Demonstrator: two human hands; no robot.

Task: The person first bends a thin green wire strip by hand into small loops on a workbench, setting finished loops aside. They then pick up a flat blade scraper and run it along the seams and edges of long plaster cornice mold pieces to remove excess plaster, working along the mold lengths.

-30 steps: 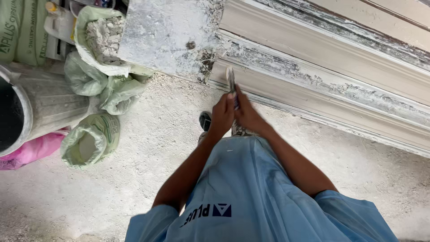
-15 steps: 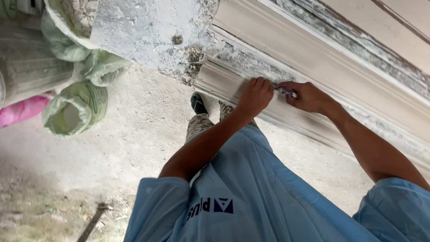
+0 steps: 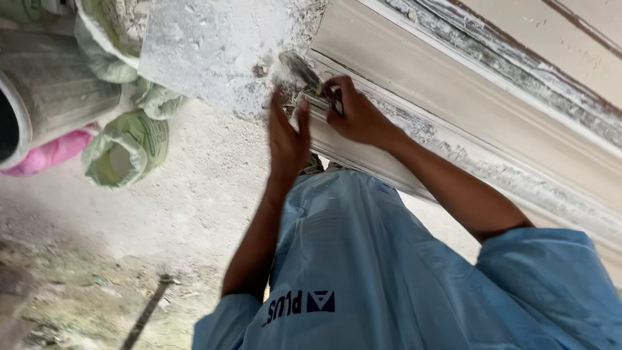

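Right hand (image 3: 359, 116) now gripping likely trowel (image 3: 301, 70), left hand (image 3: 288, 139) open against moulding (image 3: 363, 152)

Two hands at the moulding: left hand (image 3: 287, 133), right hand (image 3: 357, 116). One small metal tool (image 3: 301, 69) in the right. One long cream moulding (image 3: 414, 84). Three green sacks visible, for example one (image 3: 126, 149). One pink bag (image 3: 48, 152). One grey drum (image 3: 52, 97). One dark rod (image 3: 148, 312) on the ground.
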